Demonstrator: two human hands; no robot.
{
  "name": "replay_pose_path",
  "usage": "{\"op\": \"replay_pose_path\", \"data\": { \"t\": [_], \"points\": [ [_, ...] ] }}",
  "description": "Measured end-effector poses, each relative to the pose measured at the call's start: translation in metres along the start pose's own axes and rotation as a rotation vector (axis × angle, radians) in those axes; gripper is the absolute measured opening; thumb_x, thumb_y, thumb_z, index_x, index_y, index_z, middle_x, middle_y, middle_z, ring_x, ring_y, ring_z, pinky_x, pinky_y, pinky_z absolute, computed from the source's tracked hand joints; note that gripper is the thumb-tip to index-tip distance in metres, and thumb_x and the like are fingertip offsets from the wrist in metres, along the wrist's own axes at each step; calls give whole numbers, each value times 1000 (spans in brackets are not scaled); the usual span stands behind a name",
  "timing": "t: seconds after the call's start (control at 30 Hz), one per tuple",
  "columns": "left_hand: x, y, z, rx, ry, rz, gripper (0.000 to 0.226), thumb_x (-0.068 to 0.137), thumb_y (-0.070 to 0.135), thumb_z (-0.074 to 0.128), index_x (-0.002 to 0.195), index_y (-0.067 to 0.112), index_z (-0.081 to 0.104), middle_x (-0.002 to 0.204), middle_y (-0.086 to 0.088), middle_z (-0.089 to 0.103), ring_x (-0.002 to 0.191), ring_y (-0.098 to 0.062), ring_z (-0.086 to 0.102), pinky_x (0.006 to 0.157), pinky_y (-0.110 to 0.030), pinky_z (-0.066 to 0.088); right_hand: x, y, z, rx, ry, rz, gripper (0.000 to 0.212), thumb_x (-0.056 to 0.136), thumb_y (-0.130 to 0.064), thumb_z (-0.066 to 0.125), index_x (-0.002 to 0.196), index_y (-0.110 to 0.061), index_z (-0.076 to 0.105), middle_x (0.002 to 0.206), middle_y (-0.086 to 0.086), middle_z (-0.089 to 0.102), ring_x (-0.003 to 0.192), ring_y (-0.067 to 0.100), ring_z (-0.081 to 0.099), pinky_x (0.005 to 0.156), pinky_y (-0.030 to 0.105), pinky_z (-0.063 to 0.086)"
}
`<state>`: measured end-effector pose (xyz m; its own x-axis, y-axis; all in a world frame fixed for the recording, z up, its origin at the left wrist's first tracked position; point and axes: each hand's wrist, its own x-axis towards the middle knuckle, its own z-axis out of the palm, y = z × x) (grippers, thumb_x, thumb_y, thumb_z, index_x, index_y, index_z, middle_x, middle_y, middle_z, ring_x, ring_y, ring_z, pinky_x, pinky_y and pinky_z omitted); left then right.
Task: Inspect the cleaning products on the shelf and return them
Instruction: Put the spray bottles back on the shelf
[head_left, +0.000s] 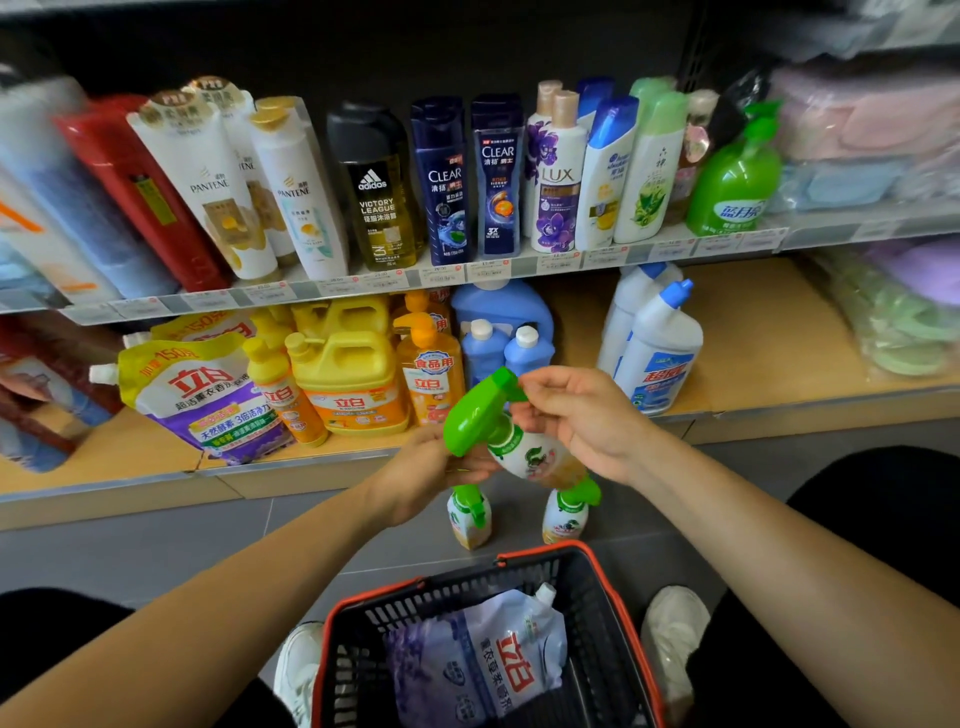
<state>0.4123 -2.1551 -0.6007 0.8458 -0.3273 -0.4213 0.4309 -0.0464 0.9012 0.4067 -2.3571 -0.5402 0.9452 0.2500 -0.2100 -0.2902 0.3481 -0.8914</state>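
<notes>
the shelf (753, 364) rises behind and above the fingers, with shampoos (447, 182) on its upper board and yellow jugs (348, 374) on the wooden lower one. the basket (545, 548) sits on the floor (156, 545) below the fingers, a pouch (483, 660) lying inside. the spray bottle (524, 452) hangs tilted in the air before the lower board, green head up and left. the left hand (426, 467) grips it from beneath, by the trigger. the right hand (582, 415) pinches the nozzle end with curled fingers (540, 384). a second bottle (467, 514) stands on the floor under the left hand, a third bottle (566, 514) under the right.
</notes>
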Motion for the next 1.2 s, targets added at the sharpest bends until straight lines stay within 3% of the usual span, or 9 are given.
{"op": "replay_pose_path", "data": {
  "t": [0.17, 0.27, 0.33, 0.53, 0.7, 0.8, 0.87, 1.03, 1.2],
  "points": [
    [-9, 5, 11, 65, -193, 147, 38, 91, 6, 68, 128, 9, 64, 128, -6, 70, 121, -25, 66, 100, -34, 54, -12, -5, -15, 23, 22, -67, 20, 91, 9, 56, 102, -5, 67, 84, 12, 76, 80, 18, 75, 70, 22, 58],
    [-13, 10, 25, 40, -100, 271, 41, 86, 15, 77, 125, 10, 64, 121, -9, 73, 114, -21, 68, 92, -32, 58, -18, -8, -17, -115, -12, -140, 42, 78, -6, 73, 119, -9, 65, 86, 16, 73, 75, 20, 70, 69, 25, 57],
    [-12, 14, 29, 59, -16, 306, 46, 83, 22, 75, 125, 6, 63, 121, -24, 69, 108, -26, 67, 97, -45, 57, -19, -11, -16, -260, -6, -200, 55, 76, -14, 78, 129, -16, 62, 83, 17, 67, 69, 20, 63, 63, 27, 53],
    [6, 29, 27, 189, -43, 339, 51, 84, 35, 68, 116, -5, 66, 119, -26, 67, 102, -23, 67, 95, -47, 54, -10, -29, -12, -535, -8, -405, 29, 91, -9, 70, 119, -17, 67, 70, -8, 68, 55, 3, 57, 48, 16, 44],
    [26, 33, 27, 319, -175, 317, 32, 92, 49, 66, 113, 26, 74, 114, -2, 75, 108, -17, 70, 90, -33, 59, -2, -40, -29, -625, 81, -366, 20, 91, -15, 71, 110, -20, 68, 68, 5, 70, 55, 13, 62, 46, 22, 48],
    [43, 17, 12, 486, -112, 302, 37, 89, 54, 68, 117, 29, 74, 115, 6, 74, 109, -13, 69, 94, -34, 58, 3, -42, -39, -715, 139, -378, 19, 90, -19, 73, 109, -21, 69, 68, 0, 71, 55, 10, 64, 48, 21, 48],
    [55, -1, -6, 710, -50, 279, 35, 91, 40, 73, 121, 21, 72, 117, 2, 73, 108, -15, 67, 100, -41, 54, 10, -46, -47, -735, 188, -378, 24, 89, -19, 74, 113, -15, 69, 67, -4, 71, 54, 9, 64, 49, 20, 48],
    [76, -34, -51, 1336, -210, 118, 56, 88, 33, 76, 141, 25, 57, 145, 1, 55, 132, -19, 52, 110, -34, 41, 43, -62, -67, -763, 360, -389, 19, 88, -18, 75, 105, -19, 68, 71, 1, 70, 53, 8, 61, 50, 22, 50],
    [82, -56, -59, 1425, -243, 98, 67, 86, 39, 77, 146, 27, 51, 148, 0, 48, 132, -21, 50, 107, -35, 42, 91, -57, -95, -843, 480, -285, 17, 86, -17, 75, 88, -1, 72, 63, 10, 64, 50, 14, 57, 54, 37, 55]
  ]
}}
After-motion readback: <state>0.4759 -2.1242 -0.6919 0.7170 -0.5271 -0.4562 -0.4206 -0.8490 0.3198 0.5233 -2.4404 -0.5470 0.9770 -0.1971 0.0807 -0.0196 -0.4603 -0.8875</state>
